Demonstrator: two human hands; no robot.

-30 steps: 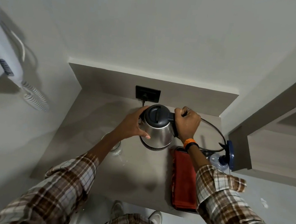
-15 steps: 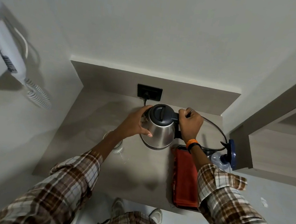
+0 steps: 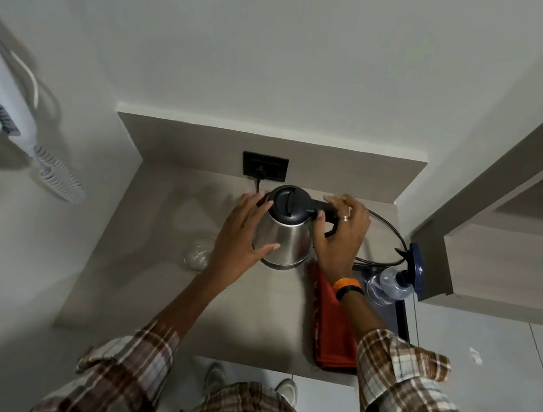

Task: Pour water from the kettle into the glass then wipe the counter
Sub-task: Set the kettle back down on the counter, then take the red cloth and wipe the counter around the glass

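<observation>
Spreading under everything is the grey surface (image 3: 139, 257), and the stainless kettle (image 3: 284, 238) stands upright on it near the back wall, its black lid on top and its black handle sticking out toward the person's right. The right hand (image 3: 341, 239) forms the grip there: fingers curled loosely over the handle, thumb against the body just below the lid, not clenched into a full hold. The left hand (image 3: 241, 240) lies open and flat against the kettle's other flank, fingers spread, clasping nothing. The red cloth (image 3: 333, 328) lies just nearer the person than the right grip, under that wrist. The glass (image 3: 200, 253) stands on the far side of the kettle from the handle, beyond and slightly nearer than the left hand, partly hidden by it. Judging from this, the pour must travel leftward, spout away from the handle, with the left hand nearer the glass.
</observation>
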